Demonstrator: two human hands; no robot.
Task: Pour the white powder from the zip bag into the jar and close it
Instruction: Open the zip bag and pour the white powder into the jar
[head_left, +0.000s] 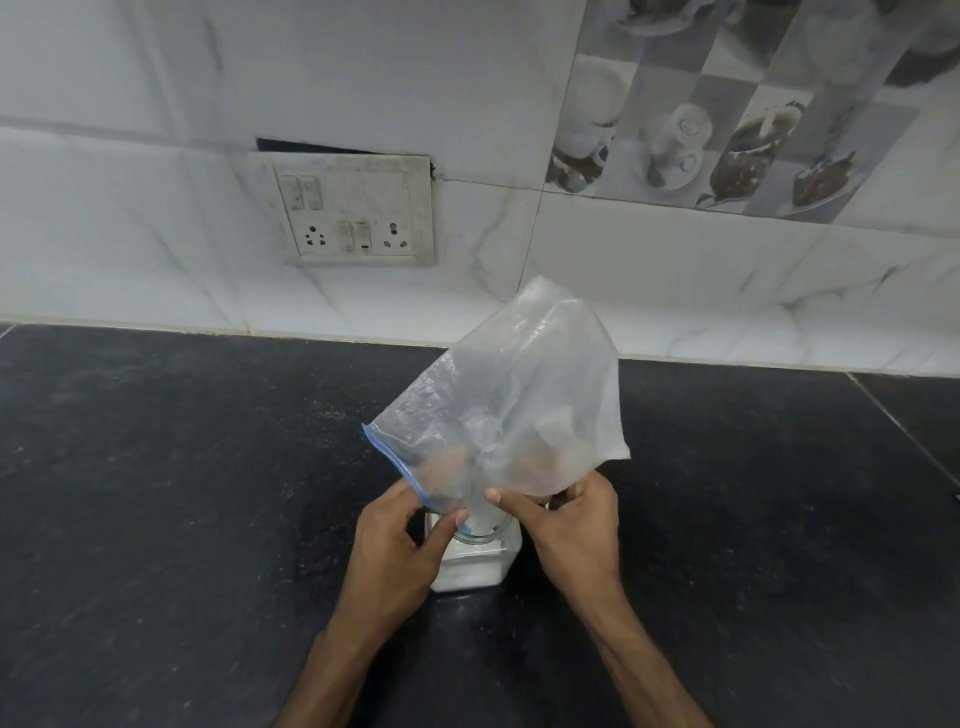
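Note:
A clear zip bag (511, 400) with a blue zip strip is held upside down, its open mouth pushed into the top of a square clear jar (475, 564). The jar stands on the black counter and holds white powder in its lower part. White powder shows in the bag's neck at the jar mouth. My left hand (400, 545) pinches the bag's zip edge at the jar's left side. My right hand (571, 525) grips the bag's mouth on the right. The bag's upper part looks nearly empty. No jar lid is in view.
The black stone counter (182, 493) spreads to both sides, dusted with fine specks. Behind it rises a white tiled wall with a switch and socket panel (358, 208). A counter seam runs at the far right (904, 431).

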